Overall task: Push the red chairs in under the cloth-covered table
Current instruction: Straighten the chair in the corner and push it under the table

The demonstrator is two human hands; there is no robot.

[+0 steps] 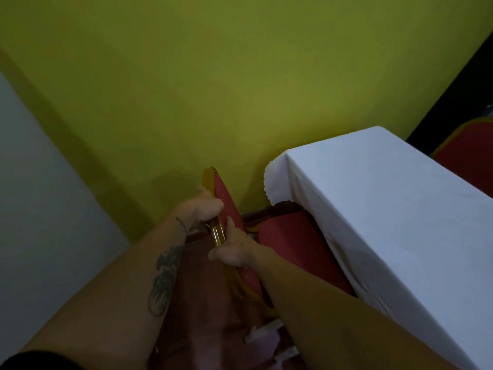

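Both my forearms reached forward from the lower edge. Largest was the white cloth-covered table [386,209], at right. Next came the red chair [301,244], its seat partly under the cloth. My left hand [202,209] and right hand [234,249] were each closed around the gold-framed chair back [226,206], left above right

1. The desk [386,198] stands at the right, close to the yellow-green wall [213,89].
2. A white cloth [426,263] covers its top and hangs down its sides.
3. The cloth's top is bare.
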